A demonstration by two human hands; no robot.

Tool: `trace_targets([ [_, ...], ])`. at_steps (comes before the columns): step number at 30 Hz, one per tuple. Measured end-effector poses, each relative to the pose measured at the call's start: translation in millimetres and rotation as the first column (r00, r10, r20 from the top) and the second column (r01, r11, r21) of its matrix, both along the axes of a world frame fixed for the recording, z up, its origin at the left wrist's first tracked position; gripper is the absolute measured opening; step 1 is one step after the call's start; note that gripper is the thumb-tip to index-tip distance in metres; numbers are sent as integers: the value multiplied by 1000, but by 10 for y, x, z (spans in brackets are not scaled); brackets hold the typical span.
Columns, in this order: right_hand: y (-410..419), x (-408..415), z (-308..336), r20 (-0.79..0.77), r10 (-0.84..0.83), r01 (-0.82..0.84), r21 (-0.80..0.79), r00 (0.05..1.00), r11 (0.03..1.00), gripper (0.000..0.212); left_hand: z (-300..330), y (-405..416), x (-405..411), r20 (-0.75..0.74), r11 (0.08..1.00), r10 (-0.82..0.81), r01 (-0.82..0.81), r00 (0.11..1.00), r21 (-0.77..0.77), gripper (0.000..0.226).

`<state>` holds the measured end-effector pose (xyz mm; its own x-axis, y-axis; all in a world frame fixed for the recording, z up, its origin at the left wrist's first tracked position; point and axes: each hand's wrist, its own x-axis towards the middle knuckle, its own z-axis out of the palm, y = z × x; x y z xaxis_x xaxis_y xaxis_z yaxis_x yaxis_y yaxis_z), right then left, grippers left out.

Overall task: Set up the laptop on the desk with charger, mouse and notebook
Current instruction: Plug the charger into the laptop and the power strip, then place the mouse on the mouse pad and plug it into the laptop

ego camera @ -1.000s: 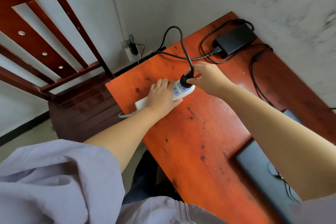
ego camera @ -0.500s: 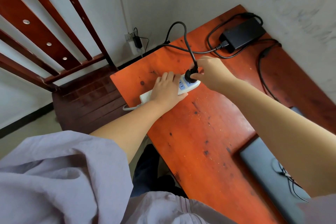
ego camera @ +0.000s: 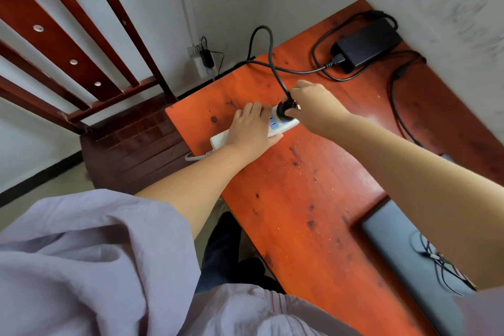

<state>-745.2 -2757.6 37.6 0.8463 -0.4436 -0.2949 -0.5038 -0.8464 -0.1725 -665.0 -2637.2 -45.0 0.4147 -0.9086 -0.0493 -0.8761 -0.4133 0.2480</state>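
A white power strip [ego camera: 283, 125] lies near the left edge of the orange-red desk [ego camera: 308, 199]. My left hand [ego camera: 252, 131] presses flat on the strip. My right hand [ego camera: 313, 106] pinches the black plug [ego camera: 283, 113] of the charger cable, which sits against the strip's end socket. The cable loops back to the black charger brick [ego camera: 366, 43] at the desk's far corner. A closed grey laptop [ego camera: 403, 256] lies at the lower right, partly hidden by my right forearm. Mouse and notebook are out of view.
A dark red wooden chair [ego camera: 81, 63] stands left of the desk. A wall socket with a small black adapter [ego camera: 206, 58] sits low on the wall. Thin cables [ego camera: 436, 262] lie on the laptop lid. A second black cord [ego camera: 398, 106] runs along the desk's right side.
The view has shifted slightly. Both hands stay at the strip, the plug still held against the end socket.
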Motion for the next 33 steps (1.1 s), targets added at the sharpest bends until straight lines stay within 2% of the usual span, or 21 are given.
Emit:
trace_targets([
  [7, -10, -122, -71, 118, -41, 32, 75, 992, 997, 16, 2, 7, -2, -45, 1000, 5, -5, 999, -8, 63],
  [12, 5, -126, -118, 114, -46, 38, 66, 992, 997, 18, 33, -10, -1, -36, 1000, 9, -8, 999, 29, 62],
  [16, 24, -96, -88, 88, -95, 88, 74, 992, 993, 17, 121, -31, -43, -65, 992, 37, -28, 997, 123, 64],
  [18, 46, -106, -110, 71, -125, 117, 103, 990, 988, 21, 194, -15, -81, -62, 988, 61, -52, 996, 143, 65],
  [20, 65, -228, -124, 102, -186, 163, 199, 977, 966, 36, 294, 38, -107, -26, 997, 49, -47, 998, 60, 57],
  [23, 59, -643, -120, 182, -332, 285, 244, 925, 927, 54, 450, 115, -153, 7, 991, -76, 76, 997, -110, 37],
  [27, 158, -1360, -153, 244, -517, 469, 231, 820, 853, 46, 579, -40, -354, 5, 918, -358, 354, 934, -177, 29],
  [30, 363, -1864, -204, 266, -626, 590, 207, 733, 780, 40, 619, -317, -692, 2, 816, -563, 556, 827, -161, 29],
  [33, 588, -2391, -206, 294, -738, 715, 200, 608, 669, 36, 631, -544, -1160, 17, 668, -738, 734, 674, -121, 29],
])
